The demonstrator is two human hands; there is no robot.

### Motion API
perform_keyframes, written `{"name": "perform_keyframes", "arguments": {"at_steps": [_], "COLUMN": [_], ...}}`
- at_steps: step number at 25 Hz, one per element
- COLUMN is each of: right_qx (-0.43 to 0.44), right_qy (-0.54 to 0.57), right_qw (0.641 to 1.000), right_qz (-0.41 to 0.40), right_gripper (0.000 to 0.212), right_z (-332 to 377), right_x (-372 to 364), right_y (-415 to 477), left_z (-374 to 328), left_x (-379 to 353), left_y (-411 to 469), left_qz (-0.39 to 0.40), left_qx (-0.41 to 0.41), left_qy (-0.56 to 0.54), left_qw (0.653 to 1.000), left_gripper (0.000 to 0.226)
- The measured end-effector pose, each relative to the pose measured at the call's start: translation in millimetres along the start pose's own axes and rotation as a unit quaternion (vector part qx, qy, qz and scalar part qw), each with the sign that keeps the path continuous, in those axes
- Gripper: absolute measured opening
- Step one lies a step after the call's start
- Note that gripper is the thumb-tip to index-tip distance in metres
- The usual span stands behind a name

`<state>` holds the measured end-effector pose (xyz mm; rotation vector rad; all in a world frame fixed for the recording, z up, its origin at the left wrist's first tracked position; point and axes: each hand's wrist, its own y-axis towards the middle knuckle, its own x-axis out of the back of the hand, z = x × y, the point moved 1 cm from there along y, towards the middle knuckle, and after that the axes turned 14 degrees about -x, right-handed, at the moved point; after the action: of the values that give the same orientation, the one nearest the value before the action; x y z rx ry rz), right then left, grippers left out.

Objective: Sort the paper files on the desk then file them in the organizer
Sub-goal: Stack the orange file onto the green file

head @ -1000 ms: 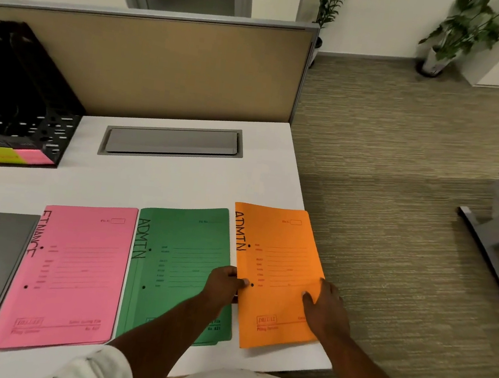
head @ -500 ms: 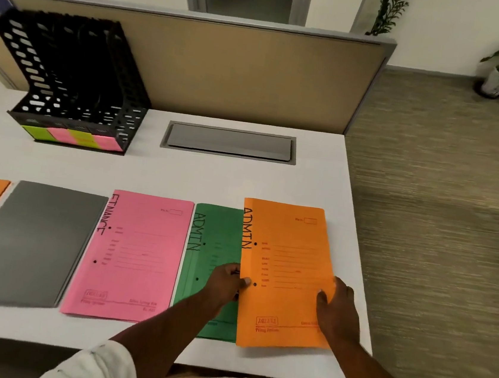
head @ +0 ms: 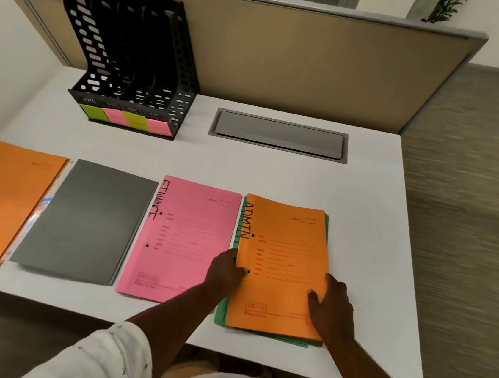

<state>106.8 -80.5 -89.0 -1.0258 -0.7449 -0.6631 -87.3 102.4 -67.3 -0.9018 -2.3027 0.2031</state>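
Head view: the orange paper file marked ADMIN (head: 282, 270) lies on the green paper file (head: 287, 340), at the right end of the white desk (head: 365, 202). The left hand (head: 224, 271) pinches its spine edge with curled fingers. The right hand (head: 330, 310) rests on its lower right corner; I cannot tell if the fingers go under the edge. Such thin card is probably light and bends easily, and the two covers may slide on each other, so it is better to hold both long edges together. The black perforated plastic organizer (head: 132, 57) stands well apart, at the back.
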Motion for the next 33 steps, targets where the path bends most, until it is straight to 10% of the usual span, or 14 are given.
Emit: {"name": "perform_keyframes", "arguments": {"at_steps": [14,33], "right_qx": [-0.012,-0.020], "right_qy": [-0.133,-0.114], "right_qw": [0.991,0.993], "right_qz": [0.010,-0.029], "right_gripper": [0.061,0.079], "right_z": [9,32], "right_x": [-17,-47], "right_y": [-22,-75], "left_z": [27,69], "left_x": [6,58], "left_y": [-9,-34], "left_qz": [0.119,0.179], "left_qx": [-0.066,-0.206], "left_qy": [0.245,0.304], "left_qw": [0.960,0.913], "left_gripper": [0.060,0.078]}}
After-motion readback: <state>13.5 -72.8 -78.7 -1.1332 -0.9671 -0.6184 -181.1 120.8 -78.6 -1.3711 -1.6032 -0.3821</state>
